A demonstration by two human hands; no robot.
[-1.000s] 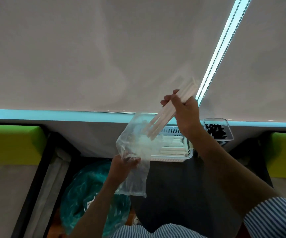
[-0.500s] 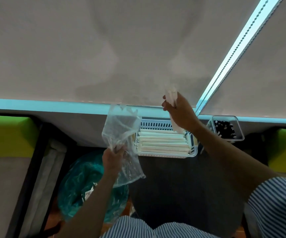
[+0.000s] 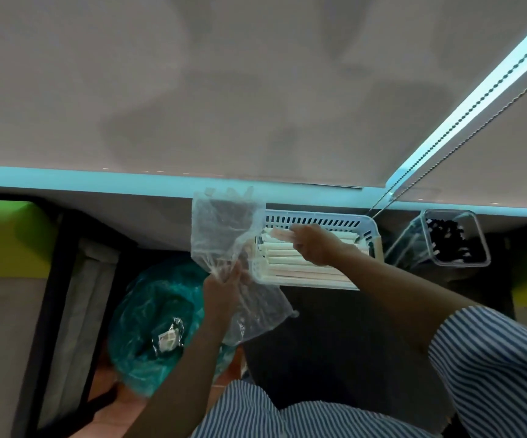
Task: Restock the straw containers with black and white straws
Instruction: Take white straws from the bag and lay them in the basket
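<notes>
The right hand (image 3: 314, 246) reaches into one white slotted basket (image 3: 368, 227), fingers pinching a few white straws (image 3: 282, 234) above the stacked layer; I cannot count them exactly. Roughly six rows of straws lie beneath it. The left hand (image 3: 224, 287) grips one crumpled clear plastic bag (image 3: 224, 229), just left of the basket. To the right hand's right stands one clear container (image 3: 480, 235) of black straws (image 3: 448, 238). Below the left hand sits one teal bag (image 3: 148, 314).

Near ends of white straws (image 3: 290, 252) hidden behind clear plastic bag (image 3: 224, 235) at 9 o'clock of basket (image 3: 319, 220). Right hand (image 3: 314, 245) fingertips blurred. Black straws (image 3: 448, 240) too small to distinguish singly.
</notes>
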